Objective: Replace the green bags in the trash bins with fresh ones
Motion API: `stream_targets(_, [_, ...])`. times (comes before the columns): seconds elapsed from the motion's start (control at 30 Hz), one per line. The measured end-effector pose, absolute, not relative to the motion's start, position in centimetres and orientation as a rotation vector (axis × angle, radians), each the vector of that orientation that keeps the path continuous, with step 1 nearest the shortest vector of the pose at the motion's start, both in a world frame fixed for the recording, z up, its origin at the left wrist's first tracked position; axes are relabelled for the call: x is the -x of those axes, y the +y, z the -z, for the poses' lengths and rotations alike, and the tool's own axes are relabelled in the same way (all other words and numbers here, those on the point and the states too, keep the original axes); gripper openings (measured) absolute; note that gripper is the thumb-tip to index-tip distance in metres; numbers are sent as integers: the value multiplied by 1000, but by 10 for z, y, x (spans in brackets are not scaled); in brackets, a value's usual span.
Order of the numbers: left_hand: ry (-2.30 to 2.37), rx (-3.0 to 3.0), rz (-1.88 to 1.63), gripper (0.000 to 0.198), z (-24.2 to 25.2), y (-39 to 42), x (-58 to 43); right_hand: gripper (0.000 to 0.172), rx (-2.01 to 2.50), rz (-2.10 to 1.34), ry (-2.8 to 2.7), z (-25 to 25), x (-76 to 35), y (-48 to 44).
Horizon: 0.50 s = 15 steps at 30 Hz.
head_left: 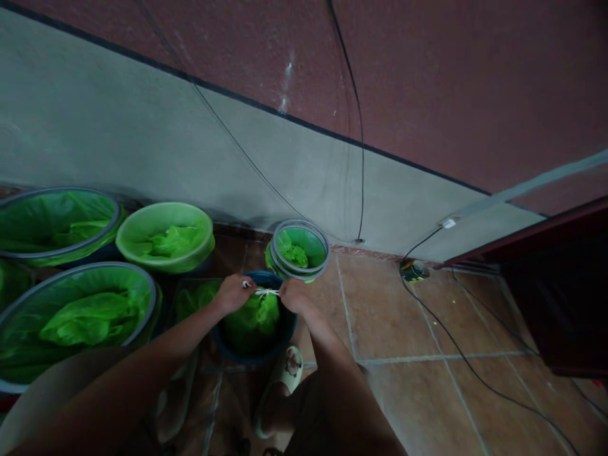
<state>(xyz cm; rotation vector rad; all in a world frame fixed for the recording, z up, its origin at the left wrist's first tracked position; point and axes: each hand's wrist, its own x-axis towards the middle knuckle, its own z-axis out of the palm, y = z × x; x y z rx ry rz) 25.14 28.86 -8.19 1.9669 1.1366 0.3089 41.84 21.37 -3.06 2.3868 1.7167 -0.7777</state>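
Observation:
A white drawstring (266,292) stretches between my two hands. My left hand (234,293) is closed on its left side, with a bit of white showing at the fingers. On the other side, my right hand (293,295) pinches the string's right part. Just beneath the string, a green mesh bag (254,316) bunches up where it is cinched at the top. The bag sits inside a dark blue bucket (291,329) on the floor between my arms. What lies inside the bag cannot be made out.
Several tubs with green mesh stand at left, among them a light green basin (206,244) and a grey-rimmed tub (151,297). A small grey-rimmed bucket (324,250) stands by the wall. Black cable (468,361) runs over the tiles, near a can (414,271). Slippers (287,370) are close by.

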Motion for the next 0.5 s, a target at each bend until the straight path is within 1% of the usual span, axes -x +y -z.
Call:
stream_targets(0.07, [1127,-2014,-225,21,84,292,-249,27,-2330,823,1730,31,-423,213])
stream_targets(0.13, [1130,-2033,-168,23,86,295,-249,37,-2335,828,1767,34,-424,211])
stream_targets(0.17, [1141,-2037,-149,24,87,295,-249,48,-2343,823,1800,36,-423,210])
stream_targets(0.27, [1150,-2051,-89,26,89,294,-252,86,-2262,855,1984,44,-414,206])
stream_targets(0.3, [1145,-2056,-69,26,89,293,-253,94,-2207,873,2037,47,-409,205])
stream_targets(0.33, [1138,-2059,-52,26,90,292,-254,95,-2159,880,2064,50,-404,204])
stream_targets(0.37, [1129,-2061,-38,26,91,292,-254,86,-2122,882,2065,54,-400,203])
stream_targets(0.43, [1129,-2058,-33,25,92,291,-255,53,-2100,877,2018,58,-393,205])
stream_targets(0.47, [1128,-2054,-42,28,91,292,-254,39,-2122,873,1990,60,-391,207])
stream_targets(0.5, [1110,-2044,-58,35,89,293,-253,31,-2166,873,1971,60,-392,209])
